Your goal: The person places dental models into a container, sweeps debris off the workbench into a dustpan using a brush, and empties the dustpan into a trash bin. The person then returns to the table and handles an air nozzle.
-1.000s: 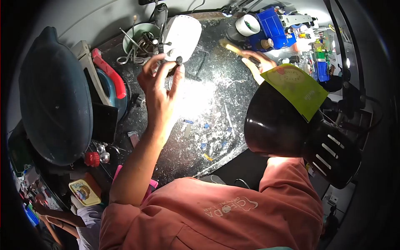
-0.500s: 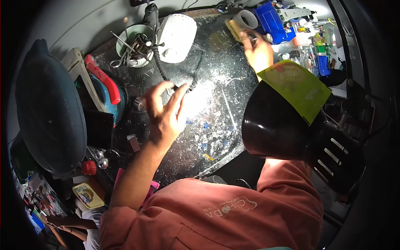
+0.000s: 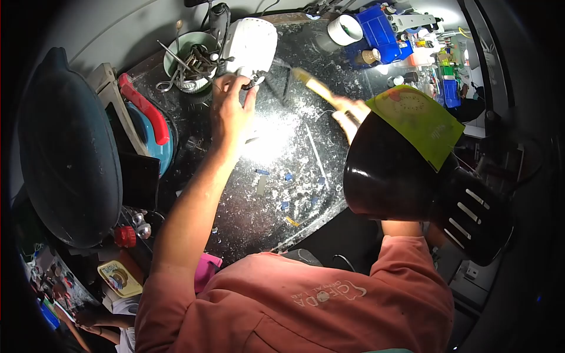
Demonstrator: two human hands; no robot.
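My left hand (image 3: 231,112) is closed, fingertips pinching a small dark piece (image 3: 254,81) that I cannot make out well. It is just in front of the white appliance (image 3: 253,41), beside the pale green bowl (image 3: 181,56) full of metal tools. Over the right half of the bench, my right hand (image 3: 351,113) is closed around a yellowish brush (image 3: 318,88), blurred by motion and pointing up and left. The black lamp shade (image 3: 382,170) hides part of my right hand and forearm.
The dark bench (image 3: 235,229) carries white dust and small blue scraps. At the back right are a white cup (image 3: 344,30), a blue bin (image 3: 378,32) and a small jar (image 3: 371,56). A red-handled blue object (image 3: 147,112) stands left. Another person's hands (image 3: 88,320) show lower left.
My left hand has moved up toward the white appliance. My right hand has come down and toward me from beside the white cup, carrying the brush with it; the small jar now stands by the blue bin.
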